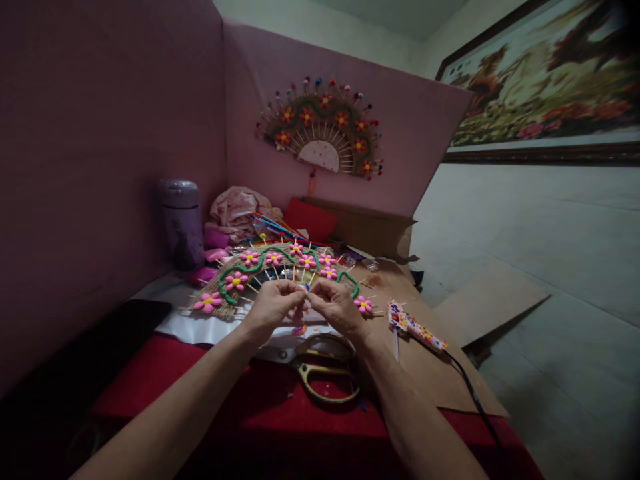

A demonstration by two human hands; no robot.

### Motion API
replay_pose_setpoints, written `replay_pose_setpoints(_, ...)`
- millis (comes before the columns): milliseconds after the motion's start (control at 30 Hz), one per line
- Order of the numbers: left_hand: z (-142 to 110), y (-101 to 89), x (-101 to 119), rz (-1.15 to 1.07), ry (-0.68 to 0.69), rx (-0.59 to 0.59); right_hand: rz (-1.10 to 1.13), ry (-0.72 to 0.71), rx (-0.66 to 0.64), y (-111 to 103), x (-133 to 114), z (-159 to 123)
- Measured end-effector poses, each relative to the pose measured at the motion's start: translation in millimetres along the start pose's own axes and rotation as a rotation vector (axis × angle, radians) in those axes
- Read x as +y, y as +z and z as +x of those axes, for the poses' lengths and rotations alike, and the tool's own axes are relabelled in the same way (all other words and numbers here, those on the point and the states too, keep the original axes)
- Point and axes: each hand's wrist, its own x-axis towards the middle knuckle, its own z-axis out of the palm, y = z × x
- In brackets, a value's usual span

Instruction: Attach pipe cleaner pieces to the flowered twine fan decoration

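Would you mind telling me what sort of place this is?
Probably a home craft corner: a half-made flower fan on the table, a finished fan on the pink board, and scissors nearby.

A fan-shaped burlap craft (pixel 280 270) with pink flowers, green cord and wooden sticks lies flat near the table's far edge.

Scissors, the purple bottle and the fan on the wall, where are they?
Scissors (pixel 327 380), head view, on the yellow handle loop.
Purple bottle (pixel 181 223), head view, on the middle of its body.
Fan on the wall (pixel 323 130), head view, on its flowered band.
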Motion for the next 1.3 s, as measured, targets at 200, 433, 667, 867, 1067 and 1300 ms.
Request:
replay_pose_setpoints(200,4.1,1.3,-17.5,0.124,0.139,0.151,-0.12,-0.039,0.047,3.3,-0.1,-2.1)
replay_pose_setpoints(433,1.0,1.0,1.4,-0.01,0.017,0.036,-0.089,-0.057,0.005,-6.1,3.0,0.1)
replay_pose_setpoints(667,1.7,-2.6,3.5,0.052,0.029,0.069,-0.085,-0.076,-0.028,-7.5,-0.7,-0.1)
replay_pose_setpoints(867,5.4,-4.8,-2.0,0.164,0.066,0.008,-0.124,-0.093,-0.04,-8.7,-1.7,-0.2)
replay_pose_setpoints(1067,5.8,-7.6,3.5,0.016,0.074,0.066,-0.118,-0.116,0.06,-3.5,-2.6,-1.8)
replay_pose_setpoints(1300,11.5,-10.2,-6.3,0.143,0.143,0.168,-0.366,-0.345,-0.015,1.0,-7.9,-8.2)
